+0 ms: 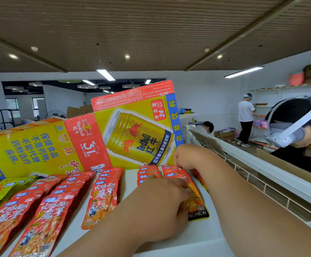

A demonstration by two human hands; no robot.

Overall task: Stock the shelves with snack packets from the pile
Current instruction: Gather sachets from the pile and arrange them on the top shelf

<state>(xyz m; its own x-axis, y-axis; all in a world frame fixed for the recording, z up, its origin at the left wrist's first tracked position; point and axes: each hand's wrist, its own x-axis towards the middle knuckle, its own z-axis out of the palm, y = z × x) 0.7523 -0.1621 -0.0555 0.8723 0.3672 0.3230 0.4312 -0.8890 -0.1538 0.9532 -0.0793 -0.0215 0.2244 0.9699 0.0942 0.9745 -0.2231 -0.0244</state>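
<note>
Our left hand [156,206] curls its fingers over an orange packet [199,210] that lies flat on the white shelf [128,186]. Our right hand [185,158] is just past it, fingers bent down onto the far packets [173,173]. We cannot tell if it holds one. Rows of red packets [102,197] lie left of the left hand. A yellow drink box [138,130] stands behind them.

A: Fig. 1, wearer's body: what's showing?
B: L hand [156,206] w/ L forearm [114,236], R hand [184,157] w/ R forearm [243,201]; all four are showing bare to the frame edge.
A: Shapes?
B: Forearms are looking thick, rounded, broadening toward the lower edge; knuckles are reading as soft ridges; L fingertips [185,189] are blurring.
</note>
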